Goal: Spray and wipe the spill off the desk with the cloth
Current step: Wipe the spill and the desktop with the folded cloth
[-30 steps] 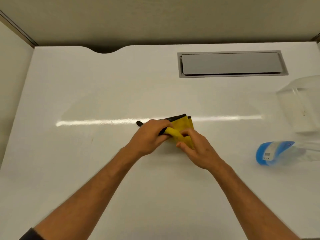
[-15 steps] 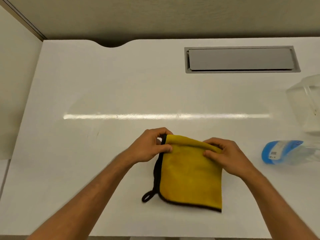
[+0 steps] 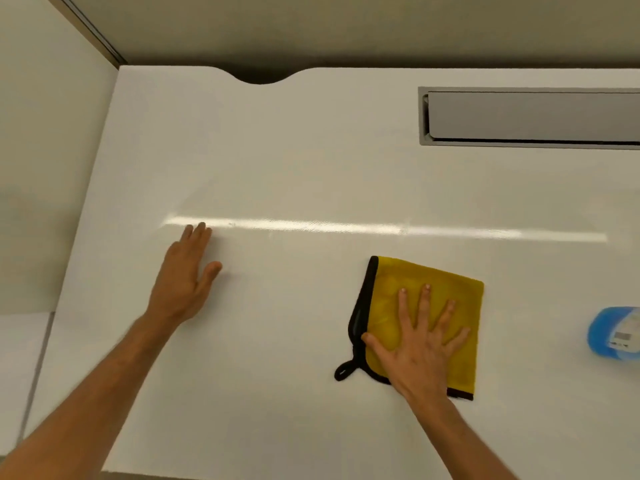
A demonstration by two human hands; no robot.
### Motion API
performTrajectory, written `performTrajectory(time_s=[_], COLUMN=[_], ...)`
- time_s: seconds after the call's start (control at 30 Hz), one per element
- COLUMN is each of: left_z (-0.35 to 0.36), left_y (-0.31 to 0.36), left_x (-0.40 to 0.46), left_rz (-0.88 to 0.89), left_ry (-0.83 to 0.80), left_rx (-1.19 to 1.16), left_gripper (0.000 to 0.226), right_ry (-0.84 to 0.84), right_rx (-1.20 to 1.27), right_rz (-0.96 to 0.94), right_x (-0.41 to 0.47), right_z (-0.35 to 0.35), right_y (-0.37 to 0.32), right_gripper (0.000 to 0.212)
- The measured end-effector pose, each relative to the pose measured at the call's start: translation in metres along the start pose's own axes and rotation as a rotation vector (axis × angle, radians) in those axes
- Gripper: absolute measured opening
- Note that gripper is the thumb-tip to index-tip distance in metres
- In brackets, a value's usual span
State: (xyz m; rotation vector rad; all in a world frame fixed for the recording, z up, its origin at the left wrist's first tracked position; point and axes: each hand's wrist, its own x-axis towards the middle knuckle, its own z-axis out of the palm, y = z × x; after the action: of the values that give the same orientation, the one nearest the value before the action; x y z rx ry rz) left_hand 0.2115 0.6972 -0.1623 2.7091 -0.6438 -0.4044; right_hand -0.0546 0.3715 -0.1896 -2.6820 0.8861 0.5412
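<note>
- Head view: the right hand [image 3: 420, 344] lies flat, palm down with fingers spread wide, pressed on the near half of the yellow microfibre cloth with black edging [image 3: 443, 289].
- The left hand [image 3: 183, 275] is open and flat too, fingers together, resting on the bare white counter [image 3: 311, 161] well apart from the cloth, holding nothing.
- The cloth is folded to a rough square, smooth and flat on the counter, right of centre and toward the near edge. Its black trim runs down the left side and along the near edge, and a small black hanging loop [image 3: 344, 370] sticks out at the near left corner.
- No wet patch or stain can be made out on the white surface; only a long bright streak of reflected light crosses it beyond both hands.
- A blue-based clear plastic spray bottle [image 3: 614, 336] lies at the right edge of the picture, near the cloth but not touching it, mostly cut off.
- A grey rectangular metal cable hatch [image 3: 533, 116] is set into the far right part of the counter.
- Half a second ago both hands pinched the far edge of the cloth; now the left has let go and moved off to the left, and the right has gone flat on top.
</note>
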Motion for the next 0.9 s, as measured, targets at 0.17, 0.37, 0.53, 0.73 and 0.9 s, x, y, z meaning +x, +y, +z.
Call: performTrajectory(time_s=[0.17, 0.37, 0.53, 0.73, 0.9], left_z=[-0.005, 0.006, 0.008, 0.005, 0.019], left_y=[-0.059, -0.076, -0.081, -0.059, -0.036], left_x=[0.019, 0.024, 0.023, 0.009, -0.006], left_rz=[-0.004, 0.020, 0.062, 0.128, 0.172], left_ry=[-0.040, -0.009, 0.055, 0.022, -0.086], left_rx=[0.130, 0.097, -0.025, -0.018, 0.033], left_gripper=[0.070, 0.063, 0.069, 0.077, 0.076], right_ry=[0.107, 0.244, 0.195, 0.108, 0.031], right_rx=[0.018, -0.014, -0.073, -0.162, -0.146], right_rz=[0.041, -0.228, -0.603, -0.867, -0.943], right_x=[0.080, 0.154, 0.116, 0.049, 0.001], right_z=[-0.020, -0.031, -0.002, 0.032, 0.045], right_y=[-0.039, -0.166, -0.279, -0.275, -0.201], right_gripper=[0.088, 0.061, 0.068, 0.083, 0.090])
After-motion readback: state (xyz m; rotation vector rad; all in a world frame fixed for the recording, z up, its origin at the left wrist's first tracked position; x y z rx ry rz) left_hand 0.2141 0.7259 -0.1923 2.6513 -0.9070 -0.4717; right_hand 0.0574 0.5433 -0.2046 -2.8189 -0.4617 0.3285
